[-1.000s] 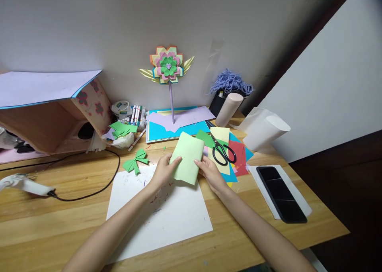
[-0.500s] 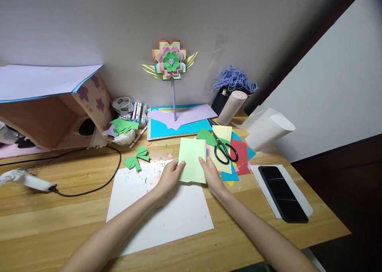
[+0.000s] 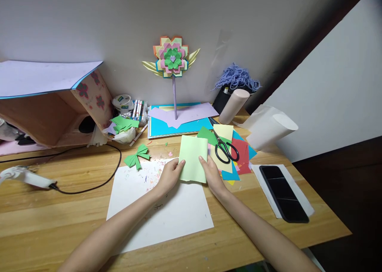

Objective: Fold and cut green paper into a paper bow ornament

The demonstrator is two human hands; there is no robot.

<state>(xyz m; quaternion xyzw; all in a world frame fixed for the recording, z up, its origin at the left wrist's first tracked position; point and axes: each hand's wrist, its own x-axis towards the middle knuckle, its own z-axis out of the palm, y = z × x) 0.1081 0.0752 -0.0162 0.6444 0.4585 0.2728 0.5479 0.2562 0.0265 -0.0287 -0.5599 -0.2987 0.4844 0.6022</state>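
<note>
A pale green sheet of paper [image 3: 193, 158], apparently folded over along its right side, is held up between both hands above a large white sheet [image 3: 161, 216]. My left hand [image 3: 170, 175] pinches its left edge, thumb on the front face. On the opposite edge my right hand [image 3: 211, 172] grips it the same way; the other fingers are hidden behind the paper. Just right of it, black-handled scissors [image 3: 223, 147] lie on scattered coloured paper pieces [image 3: 241, 154]. To the left rests a green paper bow [image 3: 137, 156].
A paper flower [image 3: 172, 59] on a purple stem stands at the back. Left are an open box [image 3: 98, 96], markers [image 3: 137, 108] and a white device with a black cable [image 3: 32, 178]. Right are a paper roll [image 3: 271, 130], a beige cylinder [image 3: 234, 106] and a phone [image 3: 283, 194].
The camera view has shifted slightly, so the background sits a little higher. Both hands keep the same hold on the pale green paper, with hardly any movement.
</note>
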